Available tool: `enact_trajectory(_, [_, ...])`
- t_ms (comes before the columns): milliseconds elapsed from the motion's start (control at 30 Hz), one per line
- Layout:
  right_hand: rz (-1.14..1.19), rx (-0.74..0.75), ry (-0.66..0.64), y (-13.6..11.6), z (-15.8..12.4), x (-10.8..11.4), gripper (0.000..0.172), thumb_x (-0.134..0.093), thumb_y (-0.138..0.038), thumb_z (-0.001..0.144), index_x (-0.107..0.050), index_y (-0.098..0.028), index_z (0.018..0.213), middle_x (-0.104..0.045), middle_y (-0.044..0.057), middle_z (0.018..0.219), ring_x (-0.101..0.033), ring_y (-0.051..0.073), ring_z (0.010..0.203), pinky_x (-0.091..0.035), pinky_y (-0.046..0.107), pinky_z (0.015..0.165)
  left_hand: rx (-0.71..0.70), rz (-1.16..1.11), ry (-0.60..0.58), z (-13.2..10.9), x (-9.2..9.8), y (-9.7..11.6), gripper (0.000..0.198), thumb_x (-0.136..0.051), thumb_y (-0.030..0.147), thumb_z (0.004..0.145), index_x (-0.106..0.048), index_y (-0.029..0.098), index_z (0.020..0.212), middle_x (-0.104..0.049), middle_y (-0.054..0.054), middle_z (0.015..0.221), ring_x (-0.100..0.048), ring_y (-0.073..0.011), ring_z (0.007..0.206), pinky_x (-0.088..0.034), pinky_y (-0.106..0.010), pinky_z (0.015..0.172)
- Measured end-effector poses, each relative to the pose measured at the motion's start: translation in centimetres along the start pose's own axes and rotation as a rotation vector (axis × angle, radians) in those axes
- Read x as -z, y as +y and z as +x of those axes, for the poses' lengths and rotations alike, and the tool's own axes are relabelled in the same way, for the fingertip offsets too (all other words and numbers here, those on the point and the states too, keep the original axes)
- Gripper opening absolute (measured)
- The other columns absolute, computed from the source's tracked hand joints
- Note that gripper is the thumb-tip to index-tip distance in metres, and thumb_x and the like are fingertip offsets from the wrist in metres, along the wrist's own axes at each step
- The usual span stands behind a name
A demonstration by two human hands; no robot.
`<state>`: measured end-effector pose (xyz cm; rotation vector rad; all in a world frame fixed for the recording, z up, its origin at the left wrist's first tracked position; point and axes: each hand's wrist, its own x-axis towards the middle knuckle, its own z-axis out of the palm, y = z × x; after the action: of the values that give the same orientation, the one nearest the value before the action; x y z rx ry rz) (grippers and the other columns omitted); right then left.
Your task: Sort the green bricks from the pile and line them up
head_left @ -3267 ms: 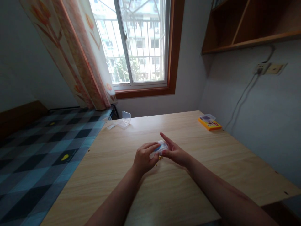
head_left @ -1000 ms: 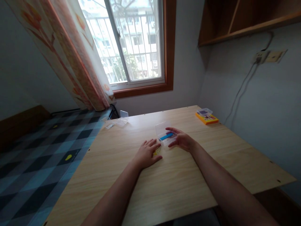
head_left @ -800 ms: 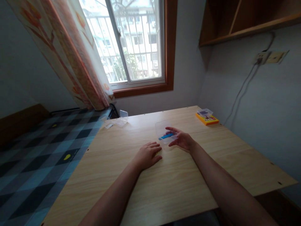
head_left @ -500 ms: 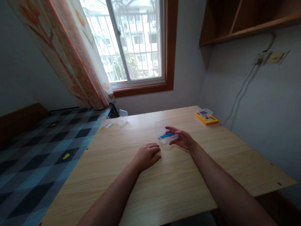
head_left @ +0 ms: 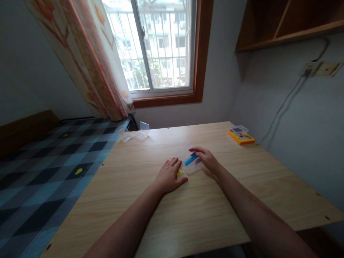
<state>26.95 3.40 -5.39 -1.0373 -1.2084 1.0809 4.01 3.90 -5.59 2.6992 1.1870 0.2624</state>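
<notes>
A clear plastic box [head_left: 197,168], its lid raised, is in the middle of the table. Inside it lies a blue strip [head_left: 191,159]. My right hand [head_left: 207,159] grips the box by its right side, fingers over the edge near the strip's end. Just left of the box, my left hand [head_left: 170,175] rests palm down with fingers outstretched. Small yellow pieces [head_left: 181,172] show between its thumb and forefinger, partly hidden by the hand; their kind is too small to make out.
A wooden table [head_left: 129,200] carries more clear plastic containers [head_left: 141,135] at its far left corner. A yellow box [head_left: 241,137] with a clear case on top sits by the right edge. A checked bed [head_left: 53,172] adjoins the left side.
The clear box has turned and moved slightly toward me with my right hand. Yellow pieces now show beside the box, and my left hand has spread flat next to them.
</notes>
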Motion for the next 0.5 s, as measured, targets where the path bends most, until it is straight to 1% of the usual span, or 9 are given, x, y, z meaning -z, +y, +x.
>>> enact_trajectory(100, [-0.112,0.146,-0.035,0.0,-0.3,-0.7,0.033,-0.058,-0.033,0.080,-0.076,-0.017,0.102,-0.060,0.009,0.114,-0.061,0.017,0.086,-0.052,0.023,0.055,0.029,0.022,-0.004,0.1,-0.2,0.2,0.081,-0.059,0.064,0.086,-0.048,0.013,0.147,-0.040,-0.019,0.158,-0.033,-0.0356,0.148,-0.022,-0.054,0.124])
enact_trajectory(167, [-0.185,0.229,-0.060,0.0,-0.6,-1.3,0.033,-0.054,-0.031,0.085,-0.075,-0.018,0.107,-0.058,0.010,0.115,-0.061,0.015,0.083,-0.053,0.023,0.054,0.032,0.030,0.002,0.1,-0.4,0.2,0.080,-0.057,0.067,0.086,-0.049,0.013,0.146,-0.040,-0.019,0.158,-0.033,-0.0352,0.148,-0.022,-0.054,0.124])
enact_trajectory(200, [-0.237,0.276,-0.067,0.0,-0.8,-1.6,0.033,-0.052,-0.028,0.087,-0.074,-0.018,0.109,-0.058,0.010,0.116,-0.061,0.015,0.084,-0.054,0.023,0.056,0.030,0.034,0.004,0.1,-0.4,0.3,0.080,-0.056,0.068,0.087,-0.050,0.013,0.145,-0.041,-0.019,0.158,-0.034,-0.0350,0.148,-0.022,-0.053,0.124])
enact_trajectory(233, [-0.299,0.325,-0.068,-0.1,-1.0,-1.9,0.033,-0.050,-0.026,0.088,-0.074,-0.018,0.111,-0.058,0.010,0.115,-0.062,0.016,0.086,-0.056,0.025,0.060,0.029,0.038,0.008,0.1,-0.5,0.3,0.080,-0.056,0.068,0.087,-0.050,0.013,0.145,-0.041,-0.019,0.157,-0.035,-0.0348,0.148,-0.022,-0.053,0.124])
enact_trajectory(300, [-0.430,0.421,-0.061,-0.4,-1.5,-2.5,0.034,-0.048,-0.020,0.090,-0.073,-0.018,0.113,-0.061,0.011,0.115,-0.062,0.019,0.097,-0.059,0.032,0.078,0.028,0.043,0.017,0.0,-0.6,0.3,0.080,-0.055,0.069,0.087,-0.051,0.013,0.144,-0.043,-0.020,0.156,-0.036,-0.0346,0.147,-0.022,-0.053,0.124])
enact_trajectory(367, [-0.535,0.490,-0.057,-0.6,-1.8,-2.9,0.035,-0.047,-0.016,0.090,-0.072,-0.018,0.113,-0.063,0.011,0.115,-0.060,0.022,0.109,-0.054,0.040,0.096,0.031,0.045,0.027,0.0,-0.7,0.3,0.080,-0.055,0.069,0.086,-0.051,0.013,0.143,-0.044,-0.019,0.155,-0.038,-0.0350,0.146,-0.023,-0.053,0.123])
enact_trajectory(433, [-0.604,0.525,-0.065,-0.9,-2.0,-3.2,0.036,-0.046,-0.014,0.090,-0.071,-0.018,0.115,-0.063,0.011,0.116,-0.059,0.023,0.114,-0.050,0.042,0.103,0.031,0.041,0.039,0.0,-0.9,0.2,0.080,-0.055,0.069,0.086,-0.052,0.014,0.143,-0.047,-0.019,0.153,-0.039,-0.0354,0.145,-0.024,-0.053,0.123])
enact_trajectory(500, [-0.647,0.543,-0.090,-1.1,-2.2,-3.4,0.036,-0.045,-0.014,0.091,-0.071,-0.018,0.116,-0.063,0.012,0.118,-0.059,0.023,0.115,-0.051,0.041,0.102,0.026,0.032,0.054,-0.1,-1.0,0.2,0.079,-0.055,0.069,0.086,-0.052,0.014,0.142,-0.050,-0.018,0.151,-0.040,-0.0356,0.144,-0.025,-0.053,0.122])
